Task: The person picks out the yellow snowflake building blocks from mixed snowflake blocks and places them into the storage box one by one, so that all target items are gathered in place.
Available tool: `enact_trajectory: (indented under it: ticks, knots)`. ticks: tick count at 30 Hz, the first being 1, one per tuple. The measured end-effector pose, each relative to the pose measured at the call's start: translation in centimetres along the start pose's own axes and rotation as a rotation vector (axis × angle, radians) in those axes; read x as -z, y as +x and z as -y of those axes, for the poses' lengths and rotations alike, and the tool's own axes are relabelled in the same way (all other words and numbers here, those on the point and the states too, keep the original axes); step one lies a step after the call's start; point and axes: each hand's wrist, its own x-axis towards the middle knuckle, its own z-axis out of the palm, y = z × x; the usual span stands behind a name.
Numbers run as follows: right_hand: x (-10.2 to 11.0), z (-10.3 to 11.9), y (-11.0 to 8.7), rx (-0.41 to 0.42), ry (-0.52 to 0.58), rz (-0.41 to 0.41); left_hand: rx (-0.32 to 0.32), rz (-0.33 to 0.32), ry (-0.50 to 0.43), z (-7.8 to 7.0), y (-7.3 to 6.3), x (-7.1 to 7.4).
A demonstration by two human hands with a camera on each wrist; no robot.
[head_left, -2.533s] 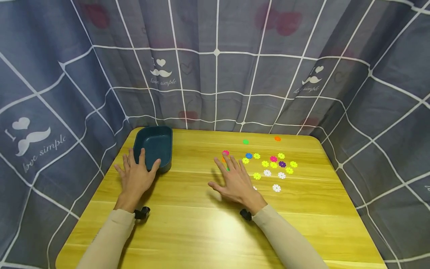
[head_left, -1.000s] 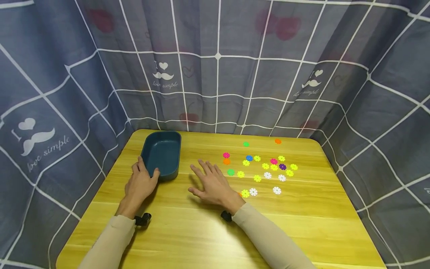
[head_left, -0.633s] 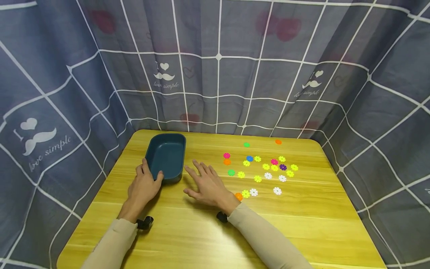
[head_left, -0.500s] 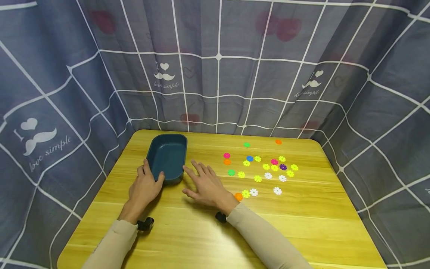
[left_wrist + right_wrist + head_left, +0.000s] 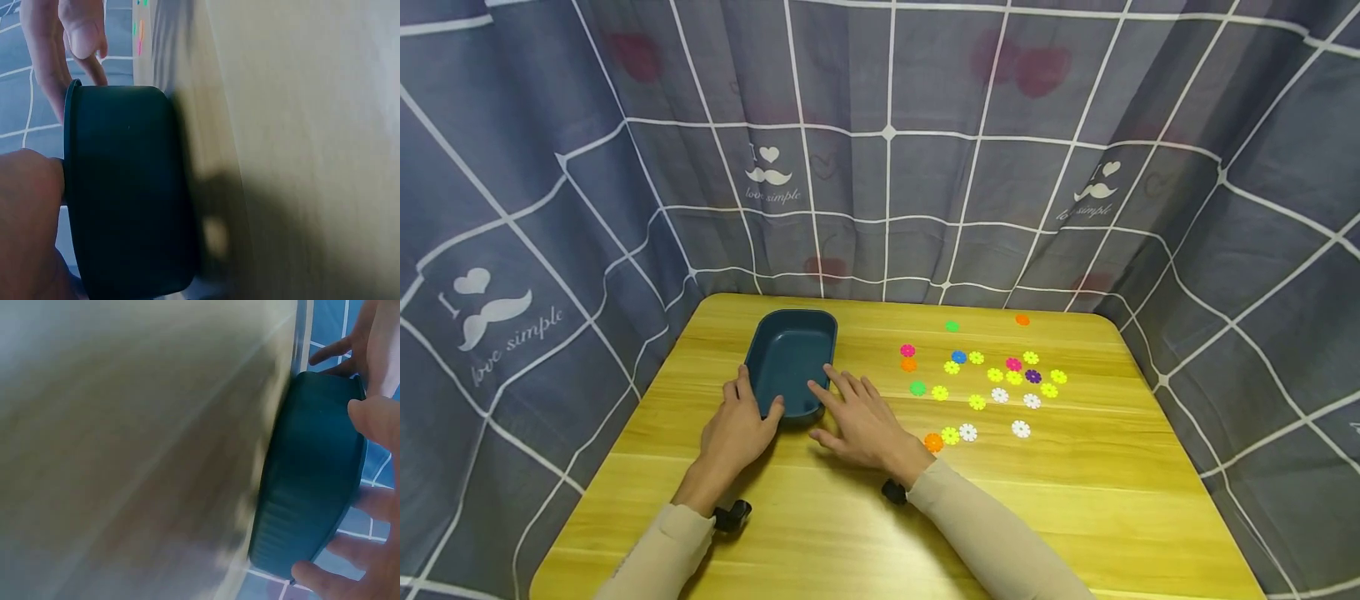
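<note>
A dark teal rectangular bin (image 5: 792, 362) stands at the left of the table with nothing in it. My left hand (image 5: 735, 429) holds its near left corner, thumb at the near rim and fingers along the left side. The left wrist view shows that thumb over the rim of the bin (image 5: 125, 187). My right hand (image 5: 863, 427) is at the bin's right side, fingers spread, with fingertips at or over the rim. In the right wrist view, its fingers lie along the edge of the bin (image 5: 309, 469); firm contact is hard to tell.
Several flower-shaped plastic discs lie scattered right of the bin, among them a white disc (image 5: 1021, 428), a blue disc (image 5: 958, 357), a purple disc (image 5: 1033, 377) and an orange disc (image 5: 933, 442). A grid-patterned curtain (image 5: 850, 175) surrounds the wooden table (image 5: 820, 542).
My left hand has taken hold of the bin, which has slid right and slightly toward me. My right hand has moved left from over the discs to the bin's right rim.
</note>
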Motion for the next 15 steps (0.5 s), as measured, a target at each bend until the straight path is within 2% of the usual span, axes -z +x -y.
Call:
enact_trajectory:
  ticks: [7, 15]
  knots:
    - [0.1, -0.1, -0.7, 0.012, -0.038, -0.028, -0.008, 0.017, 0.011, -0.6, -0.4, -0.4]
    - [0.4, -0.5, -1.9, -0.004, -0.018, -0.018, -0.031, 0.019, 0.002, -1.5, -1.4, -0.5]
